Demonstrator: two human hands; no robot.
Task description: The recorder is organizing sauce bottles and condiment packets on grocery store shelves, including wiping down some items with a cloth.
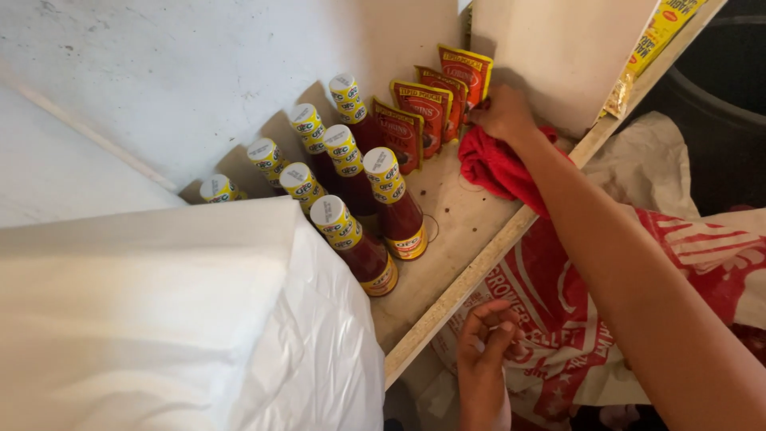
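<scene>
Nearest to us, our left hand (484, 351) hangs below the front edge of the wooden shelf (463, 231), its fingers curled loosely inward with nothing in them, over a red-and-white printed sack (574, 319). Our right arm stretches across that sack to the back of the shelf, where our right hand (503, 112) is closed on the top of a red cloth (499, 168). We see the cloth bunched directly under the palm and trailing down toward the shelf's front edge, lying on the shelf board. Our fingertips sit just beside a row of red-and-yellow sauce pouches (427, 112) that stand leaning against the back wall, the nearest pouch touching or nearly touching the hand; we cannot tell which. Left of the cloth, apart from it, stand red sauce bottles (363, 203) with yellow-and-white caps in two rough rows. White plastic sheeting (159, 319) covers the lower left corner.
</scene>
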